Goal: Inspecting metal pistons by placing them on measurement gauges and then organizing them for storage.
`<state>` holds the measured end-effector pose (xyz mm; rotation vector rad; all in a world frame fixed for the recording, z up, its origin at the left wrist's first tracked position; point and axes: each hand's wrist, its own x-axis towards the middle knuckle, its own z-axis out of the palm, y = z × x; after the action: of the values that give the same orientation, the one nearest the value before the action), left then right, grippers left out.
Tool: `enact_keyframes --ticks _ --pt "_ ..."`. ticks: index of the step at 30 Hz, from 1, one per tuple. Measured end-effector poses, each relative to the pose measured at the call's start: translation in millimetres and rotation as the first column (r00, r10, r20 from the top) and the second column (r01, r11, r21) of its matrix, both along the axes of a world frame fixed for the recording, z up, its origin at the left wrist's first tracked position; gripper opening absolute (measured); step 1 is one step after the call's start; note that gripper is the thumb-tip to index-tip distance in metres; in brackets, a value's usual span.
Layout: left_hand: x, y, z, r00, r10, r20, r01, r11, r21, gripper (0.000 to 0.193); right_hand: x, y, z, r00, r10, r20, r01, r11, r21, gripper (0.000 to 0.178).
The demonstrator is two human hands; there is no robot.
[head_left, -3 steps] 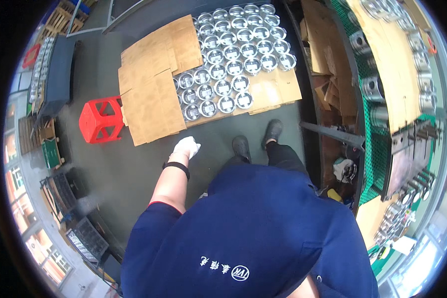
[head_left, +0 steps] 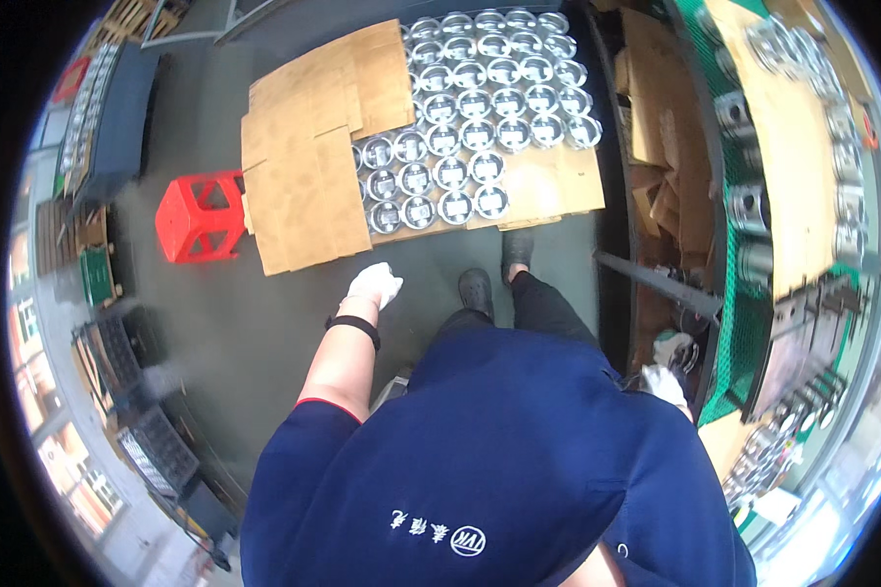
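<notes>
My left hand (head_left: 374, 285), in a white glove, hangs below the near edge of the cardboard with its fingers curled closed and nothing seen in them. A dark band circles that wrist. My right hand (head_left: 664, 384), also white-gloved, shows at my right side beside the shelving; its fingers are too small and blurred to read. Ahead, several rows of shiny metal pistons (head_left: 455, 206) stand on the cardboard-covered surface. Brown cardboard sheets (head_left: 303, 161) lie over the left part of it. Neither hand touches the pistons.
A red plastic stool (head_left: 202, 217) stands left of the cardboard. On the right, a bench with green mesh (head_left: 741, 323) carries more pistons (head_left: 751, 210), and a metal bar (head_left: 656, 281) juts near scrap cardboard (head_left: 671, 186). Dark crates (head_left: 162, 450) sit at the lower left.
My right hand has come into view at my right side. My feet have shifted in a step, one shoe now closer to the cardboard. The left hand remains closed.
</notes>
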<state>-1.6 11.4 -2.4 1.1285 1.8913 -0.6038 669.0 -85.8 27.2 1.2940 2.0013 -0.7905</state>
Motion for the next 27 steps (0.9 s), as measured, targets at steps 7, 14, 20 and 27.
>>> enact_keyframes --ticks 7,14,20,27 --pt "11 43 8 0.989 0.145 0.028 -0.143 0.988 -0.062 0.043 -165 307 -30 0.813 -0.505 -0.29 0.525 0.851 -0.009 0.037" --pt "12 70 -74 0.952 0.304 0.043 -0.3 0.95 -0.089 0.06 -318 396 -112 0.96 -0.176 -0.218 0.163 0.984 -0.075 0.037" --pt "19 102 -172 0.945 0.314 0.09 -0.309 0.949 -0.068 0.083 -397 381 -199 0.96 0.113 -0.256 -0.132 0.989 -0.061 0.038" --pt "8 124 -248 0.925 0.358 0.131 -0.368 0.927 0.067 0.101 -471 343 -259 0.935 0.334 -0.115 -0.346 0.933 -0.102 0.06"
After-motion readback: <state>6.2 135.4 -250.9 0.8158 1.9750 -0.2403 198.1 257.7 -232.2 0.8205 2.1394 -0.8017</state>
